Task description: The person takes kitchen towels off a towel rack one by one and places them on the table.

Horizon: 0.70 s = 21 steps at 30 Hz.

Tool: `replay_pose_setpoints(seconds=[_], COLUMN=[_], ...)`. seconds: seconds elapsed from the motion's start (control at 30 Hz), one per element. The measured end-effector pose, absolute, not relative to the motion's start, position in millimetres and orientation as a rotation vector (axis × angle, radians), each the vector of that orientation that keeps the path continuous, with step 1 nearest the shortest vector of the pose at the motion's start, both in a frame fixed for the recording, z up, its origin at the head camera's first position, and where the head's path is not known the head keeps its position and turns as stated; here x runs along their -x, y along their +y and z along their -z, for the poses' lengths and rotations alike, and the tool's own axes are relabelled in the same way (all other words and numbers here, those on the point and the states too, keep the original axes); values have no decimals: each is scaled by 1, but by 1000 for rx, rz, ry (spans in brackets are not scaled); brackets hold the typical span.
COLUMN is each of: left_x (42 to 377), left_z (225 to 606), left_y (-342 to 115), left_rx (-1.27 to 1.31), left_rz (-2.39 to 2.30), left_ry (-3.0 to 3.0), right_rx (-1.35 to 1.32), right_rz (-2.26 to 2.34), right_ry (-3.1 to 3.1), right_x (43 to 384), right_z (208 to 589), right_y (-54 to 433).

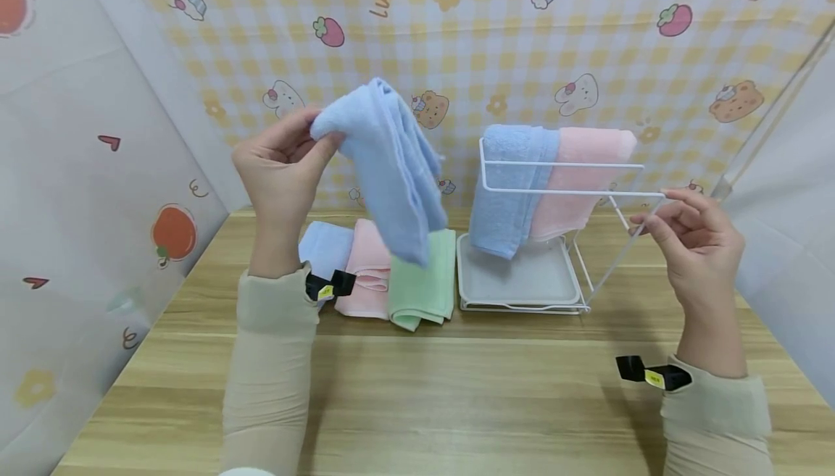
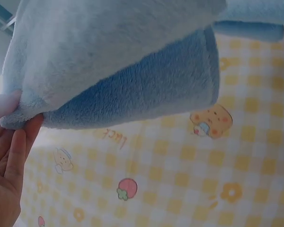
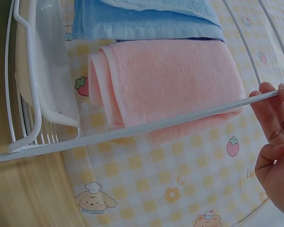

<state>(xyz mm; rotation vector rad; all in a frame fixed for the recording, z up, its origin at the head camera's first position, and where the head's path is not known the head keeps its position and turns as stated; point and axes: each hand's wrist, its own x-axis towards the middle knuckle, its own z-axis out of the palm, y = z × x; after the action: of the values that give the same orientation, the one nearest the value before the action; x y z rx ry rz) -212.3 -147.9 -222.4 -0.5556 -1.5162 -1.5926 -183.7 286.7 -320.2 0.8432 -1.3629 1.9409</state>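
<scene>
High over the left part of the table, my left hand (image 1: pixel 280 164) pinches a folded light blue towel (image 1: pixel 394 172) by one end between thumb and fingers. The rest of the towel slants down to the right; in the left wrist view its layers hang apart. My right hand (image 1: pixel 707 248) holds the upper front corner of a white wire rack (image 1: pixel 574 192), thumb and fingers at the rods. Over the rack's upper bars hang another blue towel (image 1: pixel 499 226) and, right beside it, a pink towel (image 3: pixel 170 75). A pale tray (image 1: pixel 522 284) sits in the rack's base.
Left of the rack, three folded towels lie side by side on the wooden table (image 1: pixel 404 403): blue (image 1: pixel 329 244), pink (image 1: pixel 365 303) and green (image 1: pixel 422 280). A yellow checked cloth (image 1: pixel 476 56) hangs behind, and a white printed sheet (image 1: pixel 85 193) stands at the left.
</scene>
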Motion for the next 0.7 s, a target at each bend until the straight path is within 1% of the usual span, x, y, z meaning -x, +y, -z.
replay_pose_setpoints(seconds=[0.27,0.47,0.6,0.7], left_x=[202,192,184,177], left_z=[234,241,243,245], left_y=[-175,-204,-225,-239], left_rx=[470,415,409,426], left_rz=[1495,1397,1314,1353], left_ry=[-1756,-1994,-2130,-2196], right_rx=[-876,-855,-848,-846], right_rz=[-1942,-1935,-1928,-1923], right_ry=[-1354,-1369,-1373,-1373], right_x=[184,184,184,185], right_z=[321,321,321,321], right_y=[287,288,288,288])
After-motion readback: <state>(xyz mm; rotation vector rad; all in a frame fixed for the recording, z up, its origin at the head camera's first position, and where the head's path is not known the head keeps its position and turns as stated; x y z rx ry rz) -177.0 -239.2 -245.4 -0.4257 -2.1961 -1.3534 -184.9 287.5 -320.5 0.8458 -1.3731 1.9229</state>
